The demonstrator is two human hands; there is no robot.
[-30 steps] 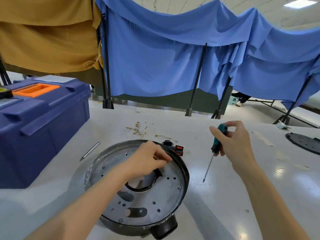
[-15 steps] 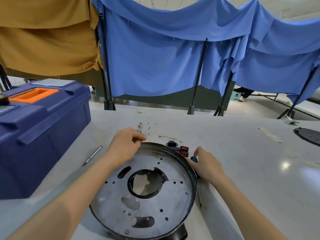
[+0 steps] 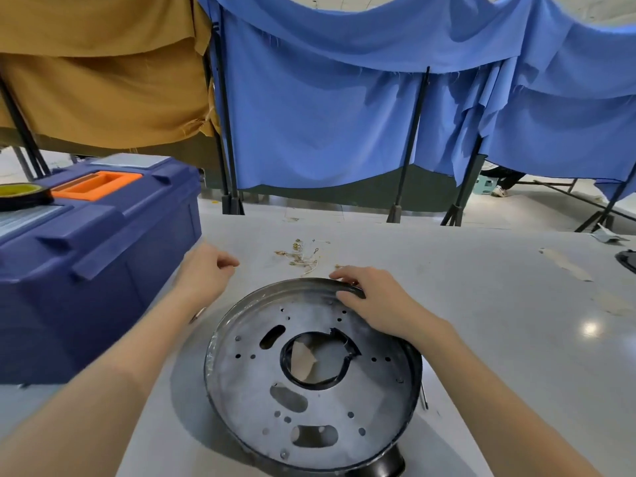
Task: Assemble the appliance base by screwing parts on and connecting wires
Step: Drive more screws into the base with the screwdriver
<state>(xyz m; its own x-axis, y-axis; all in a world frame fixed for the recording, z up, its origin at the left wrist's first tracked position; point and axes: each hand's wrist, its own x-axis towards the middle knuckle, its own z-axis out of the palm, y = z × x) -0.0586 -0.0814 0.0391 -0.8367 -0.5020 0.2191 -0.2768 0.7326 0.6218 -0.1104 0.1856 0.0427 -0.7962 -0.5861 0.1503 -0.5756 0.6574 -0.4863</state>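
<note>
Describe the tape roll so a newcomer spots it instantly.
Find the big blue toolbox at the left of the table. On its lid, left of the orange handle, lies the tape roll: a flat dark ring with a yellow centre, the only round thing up there.

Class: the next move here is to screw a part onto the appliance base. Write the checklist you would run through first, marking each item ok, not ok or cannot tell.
1. Appliance base on the table, open side up: ok.
2. Base steadied: ok; the right hand grips its far rim.
3. Tool in hand: not ok; only a thin metal shaft, likely a screwdriver's, shows by the base's right edge.
4. Screw in the left hand: cannot tell; its fingers are curled and whatever is inside is hidden.
5. Loose hardware reachable: probably ok; it lies just beyond the base.
</note>
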